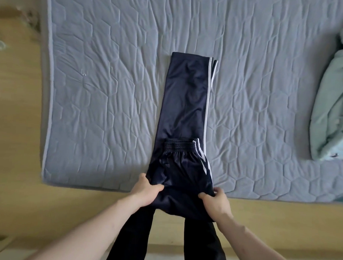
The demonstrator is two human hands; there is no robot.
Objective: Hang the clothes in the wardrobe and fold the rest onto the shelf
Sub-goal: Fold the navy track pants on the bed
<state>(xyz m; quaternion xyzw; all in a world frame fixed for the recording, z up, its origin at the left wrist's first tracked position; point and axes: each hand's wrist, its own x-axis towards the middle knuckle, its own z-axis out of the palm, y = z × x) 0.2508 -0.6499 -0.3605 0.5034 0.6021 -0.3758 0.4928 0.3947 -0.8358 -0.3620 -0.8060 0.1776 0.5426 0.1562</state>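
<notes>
A grey quilted mattress [110, 88] lies on a light wooden bed frame [17, 124] in soft, even light.

Navy track trousers [185, 103], white side stripes, lie lengthwise on a grey quilted mattress [102, 84], waistband end folded over the legs. Left hand [148, 189] and right hand [216, 199] each grip the near fold at the mattress edge. Pale green garment [332, 108] lies crumpled at far right.

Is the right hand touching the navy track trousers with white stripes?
Touching. The head view shows the right hand gripping the folded near edge of the navy track trousers, fingers curled into the fabric at the mattress edge.
</notes>
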